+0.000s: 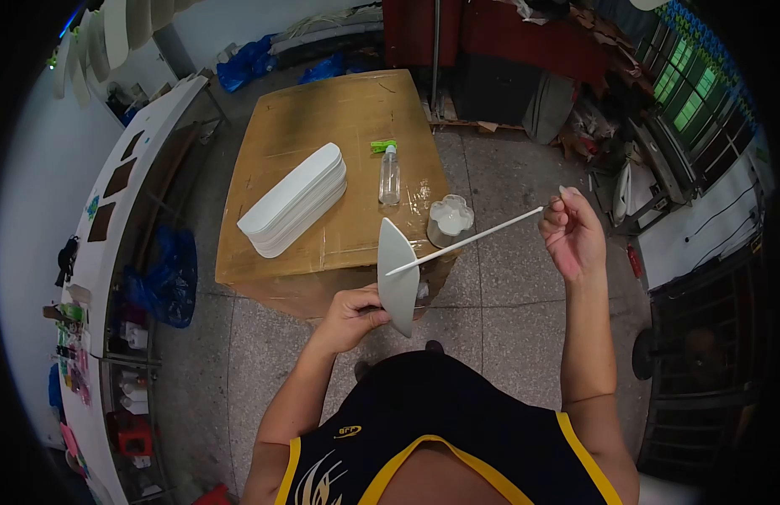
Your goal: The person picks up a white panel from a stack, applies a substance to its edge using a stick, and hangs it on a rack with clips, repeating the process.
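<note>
My left hand [354,319] grips the lower edge of a curved pale sheet [397,278], held up in front of the cardboard-covered table. A thin white stick [482,236] runs from the sheet's face up to my right hand [574,231], whose fingertips are pinched at its far end. Behind the sheet, a stack of white elongated pieces [296,204] lies on the table. A clear bottle [390,178] with a green label at its top stands to the right of the stack. Near the table's right edge is an open container [450,217] with white contents.
The cardboard-covered table [339,109] stands ahead of me. A long white bench [95,295] with small items runs along the left, with a blue bag [173,278] beneath it. A dark round object [643,354] is at the right. Piled materials [585,126] sit at the back right.
</note>
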The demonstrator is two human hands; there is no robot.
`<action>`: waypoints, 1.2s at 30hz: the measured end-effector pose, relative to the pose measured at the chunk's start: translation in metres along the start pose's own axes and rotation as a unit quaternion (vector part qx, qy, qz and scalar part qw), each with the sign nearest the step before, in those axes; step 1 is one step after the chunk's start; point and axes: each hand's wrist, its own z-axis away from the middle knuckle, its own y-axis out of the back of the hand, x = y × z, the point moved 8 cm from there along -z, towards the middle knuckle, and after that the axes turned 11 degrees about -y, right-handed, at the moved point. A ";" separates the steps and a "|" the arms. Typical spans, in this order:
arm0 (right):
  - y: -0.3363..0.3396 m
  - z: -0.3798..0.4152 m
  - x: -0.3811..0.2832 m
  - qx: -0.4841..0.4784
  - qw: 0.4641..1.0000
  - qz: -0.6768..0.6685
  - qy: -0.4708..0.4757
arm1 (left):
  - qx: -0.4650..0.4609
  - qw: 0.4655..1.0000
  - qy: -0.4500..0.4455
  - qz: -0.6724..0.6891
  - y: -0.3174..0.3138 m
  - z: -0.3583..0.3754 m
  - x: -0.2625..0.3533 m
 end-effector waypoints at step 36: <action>0.001 0.026 0.112 0.023 0.997 0.001 -0.079 | 0.137 0.912 -0.086 0.377 -0.036 -0.061 0.011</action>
